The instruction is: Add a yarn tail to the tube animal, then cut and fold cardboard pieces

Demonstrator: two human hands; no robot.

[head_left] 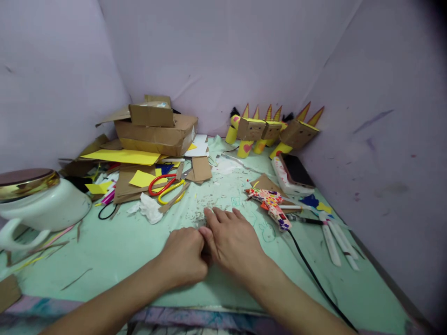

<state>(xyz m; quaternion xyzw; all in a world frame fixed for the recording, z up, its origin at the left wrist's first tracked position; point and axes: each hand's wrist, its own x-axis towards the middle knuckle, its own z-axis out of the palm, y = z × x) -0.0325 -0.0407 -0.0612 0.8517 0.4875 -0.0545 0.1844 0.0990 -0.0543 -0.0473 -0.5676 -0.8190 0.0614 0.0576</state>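
Observation:
My left hand [186,256] is closed in a fist low over the green tabletop. Beside it and touching it, my right hand [233,237] lies palm down with its fingers stretched forward and its thumb against the left fist. A small dark patch shows between the hands, but I cannot make out whether something is held there. Right of the right hand, a flower-patterned glue gun [274,209] lies on its side with a black cord. Red-handled scissors [162,184] and yellow-handled scissors [171,191] rest farther off at the left, near a crumpled white tissue [151,208].
A cardboard box [157,132] sits among paper scraps at the back left. A white mug [45,204] tilts at the left edge. Yellow paper-tube figures [246,148] with cardboard heads stand at the back. A phone [296,170] and white-handled tools [331,244] lie right.

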